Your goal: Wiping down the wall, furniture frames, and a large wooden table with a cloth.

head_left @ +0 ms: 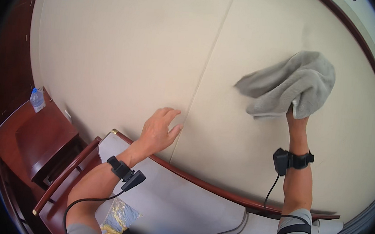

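At the far left we see a dark wooden side table (39, 131) with a small clear water bottle (37, 99) standing on its top near the wall; the table's lower part runs out of view at the rim of the picture, and the dark cabinet (4, 65) behind it is too shadowed for us to make out much.

Our left hand (158, 130) lies flat against the cream padded wall panel (122, 49), fingers spread and relaxed, gripping nothing, just left of the vertical seam (205, 69) between the panels. A black wrist strap (122, 171) with a cable sits on that forearm.

Below, the sofa's wooden back rail (199, 182) curves across, with pale upholstery (175, 205) under it; a patterned cushion (116, 220) is cut off by the lower edge.

Right of the seam, our right hand (298, 120) is raised against the wall, clenched on a grey towel (288, 83). The towel covers the fingers, so we cannot see how they are wrapped. The towel is pressed to the panel, bunched, its long axis slanting from lower left to upper right, with a loose flap pointing left toward the seam. A dark frame (359, 43) edges the wall at upper right.
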Available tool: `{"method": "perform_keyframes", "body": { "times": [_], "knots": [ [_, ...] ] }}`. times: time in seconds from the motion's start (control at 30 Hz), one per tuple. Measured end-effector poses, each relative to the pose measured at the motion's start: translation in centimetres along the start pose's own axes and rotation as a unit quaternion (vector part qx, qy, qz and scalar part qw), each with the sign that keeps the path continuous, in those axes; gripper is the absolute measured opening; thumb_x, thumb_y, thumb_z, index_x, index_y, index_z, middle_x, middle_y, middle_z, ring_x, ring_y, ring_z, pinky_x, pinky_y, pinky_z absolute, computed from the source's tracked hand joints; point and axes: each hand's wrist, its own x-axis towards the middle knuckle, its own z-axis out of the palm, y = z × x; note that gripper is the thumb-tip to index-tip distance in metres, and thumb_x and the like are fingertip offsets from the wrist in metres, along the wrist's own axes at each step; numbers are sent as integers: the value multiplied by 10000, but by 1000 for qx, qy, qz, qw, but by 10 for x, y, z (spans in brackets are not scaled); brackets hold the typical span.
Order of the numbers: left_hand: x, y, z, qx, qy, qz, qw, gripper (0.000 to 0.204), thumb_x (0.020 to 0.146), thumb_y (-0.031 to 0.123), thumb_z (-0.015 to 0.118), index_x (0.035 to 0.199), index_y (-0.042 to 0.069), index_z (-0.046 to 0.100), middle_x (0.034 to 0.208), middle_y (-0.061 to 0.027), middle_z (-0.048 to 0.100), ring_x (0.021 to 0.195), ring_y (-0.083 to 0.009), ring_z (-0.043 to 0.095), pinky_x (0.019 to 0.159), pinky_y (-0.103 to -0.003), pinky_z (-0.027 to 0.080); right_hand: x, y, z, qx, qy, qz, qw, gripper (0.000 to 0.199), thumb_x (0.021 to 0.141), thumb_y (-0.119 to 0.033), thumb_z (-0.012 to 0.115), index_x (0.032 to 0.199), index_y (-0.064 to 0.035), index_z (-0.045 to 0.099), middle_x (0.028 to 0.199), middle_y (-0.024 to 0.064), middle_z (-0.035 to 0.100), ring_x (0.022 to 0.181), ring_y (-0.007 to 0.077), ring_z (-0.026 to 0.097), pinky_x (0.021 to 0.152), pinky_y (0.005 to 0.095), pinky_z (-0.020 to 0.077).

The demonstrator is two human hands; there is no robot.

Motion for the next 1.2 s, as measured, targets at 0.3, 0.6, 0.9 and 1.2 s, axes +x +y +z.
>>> {"method": "perform_keyframes", "body": {
  "times": [0.3,0.6,0.9,1.2],
  "knots": [
    [64,-48,-21,106,95,47,989,502,843,120,760,1308,10,605,1401,-221,535,1322,-423,487,1069,-487,449,95,-112,88,-212,23,36,976,550,929,-376,667,1344,-25,586,1193,239,632,1148,433,543,1017,561,365],
    [91,-100,-5,191,218,138,947,627,907,197,697,1470,16,487,1553,-266,383,1459,-466,333,1184,-563,294,102,-126,77,-182,40,-51,981,446,938,-359,652,1240,-30,652,1156,223,638,1146,415,540,1017,542,362],
    [43,-104,75,182,243,200,931,739,961,405,596,1548,13,375,1615,-337,242,1511,-514,206,1210,-646,163,100,-120,79,-144,77,-84,983,318,924,-294,658,1105,-34,686,1064,179,669,997,393,567,955,507,397],
    [31,-78,85,133,233,211,940,742,904,384,687,1520,42,452,1611,-341,254,1517,-515,196,1216,-639,136,119,-134,73,-141,78,-119,980,286,912,-269,668,1066,-29,680,985,179,670,983,390,558,921,485,414]
  ]
}}
